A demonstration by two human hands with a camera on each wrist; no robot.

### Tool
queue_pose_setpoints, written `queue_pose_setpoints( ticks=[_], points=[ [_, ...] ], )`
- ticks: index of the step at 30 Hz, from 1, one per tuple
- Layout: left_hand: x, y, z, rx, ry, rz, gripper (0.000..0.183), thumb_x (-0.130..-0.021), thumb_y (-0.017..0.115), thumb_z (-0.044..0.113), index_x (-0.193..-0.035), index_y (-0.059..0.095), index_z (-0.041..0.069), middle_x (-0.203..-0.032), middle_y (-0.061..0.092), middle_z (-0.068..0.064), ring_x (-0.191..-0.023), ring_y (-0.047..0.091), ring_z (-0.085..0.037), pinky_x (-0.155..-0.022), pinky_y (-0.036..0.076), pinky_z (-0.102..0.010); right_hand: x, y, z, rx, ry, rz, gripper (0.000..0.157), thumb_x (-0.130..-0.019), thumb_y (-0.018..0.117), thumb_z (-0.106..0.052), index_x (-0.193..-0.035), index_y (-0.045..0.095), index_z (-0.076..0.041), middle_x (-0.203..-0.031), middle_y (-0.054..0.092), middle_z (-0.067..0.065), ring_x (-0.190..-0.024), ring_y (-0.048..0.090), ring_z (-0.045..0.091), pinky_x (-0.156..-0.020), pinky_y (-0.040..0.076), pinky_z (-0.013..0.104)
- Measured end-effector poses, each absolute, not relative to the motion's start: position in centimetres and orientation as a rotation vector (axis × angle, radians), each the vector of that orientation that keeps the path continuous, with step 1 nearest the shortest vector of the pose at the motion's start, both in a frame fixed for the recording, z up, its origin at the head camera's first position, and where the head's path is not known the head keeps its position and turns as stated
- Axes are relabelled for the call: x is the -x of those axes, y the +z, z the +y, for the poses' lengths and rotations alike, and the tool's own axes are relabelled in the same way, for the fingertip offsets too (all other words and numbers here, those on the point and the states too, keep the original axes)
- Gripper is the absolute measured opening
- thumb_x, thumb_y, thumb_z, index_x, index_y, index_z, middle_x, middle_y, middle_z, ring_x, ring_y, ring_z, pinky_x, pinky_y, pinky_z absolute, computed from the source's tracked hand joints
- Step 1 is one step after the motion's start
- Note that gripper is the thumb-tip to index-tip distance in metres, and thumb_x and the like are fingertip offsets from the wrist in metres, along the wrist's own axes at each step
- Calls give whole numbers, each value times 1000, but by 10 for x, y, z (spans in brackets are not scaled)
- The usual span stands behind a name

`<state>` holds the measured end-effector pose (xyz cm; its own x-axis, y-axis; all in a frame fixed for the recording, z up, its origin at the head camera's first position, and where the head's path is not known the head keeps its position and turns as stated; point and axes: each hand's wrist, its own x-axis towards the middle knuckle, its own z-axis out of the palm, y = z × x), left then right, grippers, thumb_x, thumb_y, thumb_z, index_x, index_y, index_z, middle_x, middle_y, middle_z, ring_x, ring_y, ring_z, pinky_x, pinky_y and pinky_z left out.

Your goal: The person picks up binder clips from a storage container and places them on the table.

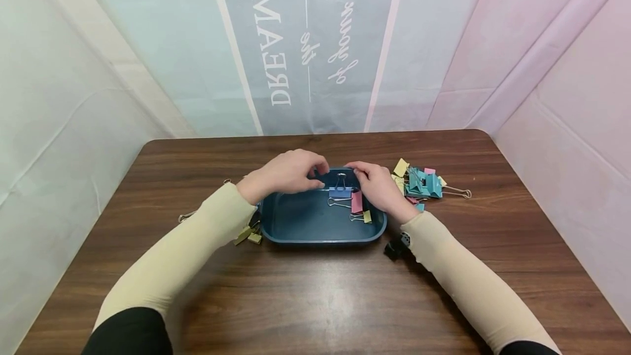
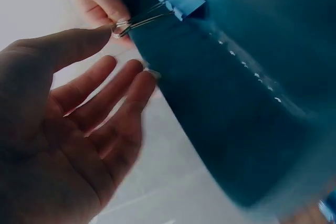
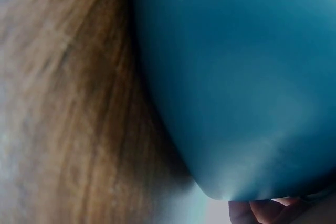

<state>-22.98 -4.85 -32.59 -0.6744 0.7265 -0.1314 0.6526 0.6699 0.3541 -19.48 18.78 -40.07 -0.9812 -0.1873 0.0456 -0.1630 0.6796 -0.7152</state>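
A dark blue tray [image 1: 296, 226] stands on the table between both hands. At its back right are a blue binder clip [image 1: 340, 193], a pink binder clip [image 1: 357, 202] and a small yellow binder clip [image 1: 367, 217], close together. My left hand [image 1: 294, 172] hovers over the back rim, its thumb and fingers spread apart. In the left wrist view, the thumb tip overlaps the wire handle of the blue clip [image 2: 185, 1]. With my right hand [image 1: 379, 188] I grip the tray's back right corner; its fingers [image 3: 265, 211] curl outside the tray wall.
Right of the tray lies a pile of teal, yellow and pink binder clips [image 1: 423, 184]. More yellow clips [image 1: 254, 238] lie to the left, partly hidden by my left sleeve. A small black object [image 1: 394, 248] sits below my right wrist. Cloth walls [image 1: 315, 114] close off the back and sides.
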Motion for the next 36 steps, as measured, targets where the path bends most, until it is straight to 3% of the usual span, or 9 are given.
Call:
queue_pose_setpoints(
  ticks=[4, 17, 23, 28, 34, 36],
  points=[
    [232, -329, -37, -1136, 384, 2584, 33, -92, 72, 28, -122, 68, 15, -116, 67, 0, -99, 64, -15, -88, 51, -37, 195, -401, 188, 292, -1194, 2859, 31, -107, 44, -17, -132, 64, -16, -111, 67, 11, -55, 45, 25, -57, 39, 38],
    [234, -350, -9, -1156, 226, 2521, 33, -92, 71, 30, -122, 69, 14, -111, 69, 0, -95, 63, -13, -88, 51, -34, 194, -401, 187, 281, -1220, 2852, 31, -107, 44, -17, -131, 64, -15, -103, 67, 12, -59, 50, 24, -56, 41, 37],
    [230, -362, -2, -1128, 157, 2528, 30, -92, 73, 32, -117, 66, 17, -99, 65, 0, -83, 59, -16, -75, 50, -32, 194, -401, 187, 283, -1212, 2855, 31, -107, 44, -18, -131, 64, -17, -110, 68, 11, -66, 55, 24, -60, 44, 37],
    [229, -368, 2, -1133, 150, 2573, 24, -91, 74, 29, -110, 66, 17, -88, 62, 4, -75, 58, -15, -67, 49, -29, 194, -400, 188, 264, -1210, 2848, 31, -107, 44, -17, -131, 64, -17, -102, 67, 12, -59, 50, 25, -56, 41, 36],
    [229, -370, 2, -1173, 159, 2597, 20, -91, 74, 26, -108, 70, 16, -86, 64, 5, -74, 60, -12, -70, 50, -27, 194, -400, 187, 267, -1210, 2855, 31, -107, 44, -17, -131, 64, -16, -109, 67, 11, -63, 52, 24, -58, 43, 36],
    [229, -370, 1, -1174, 180, 2595, 17, -91, 74, 25, -106, 71, 17, -86, 64, 5, -75, 59, -11, -71, 50, -27, 194, -400, 187, 268, -1212, 2849, 31, -107, 44, -18, -131, 64, -17, -105, 67, 12, -62, 53, 24, -57, 44, 36]
  ],
)
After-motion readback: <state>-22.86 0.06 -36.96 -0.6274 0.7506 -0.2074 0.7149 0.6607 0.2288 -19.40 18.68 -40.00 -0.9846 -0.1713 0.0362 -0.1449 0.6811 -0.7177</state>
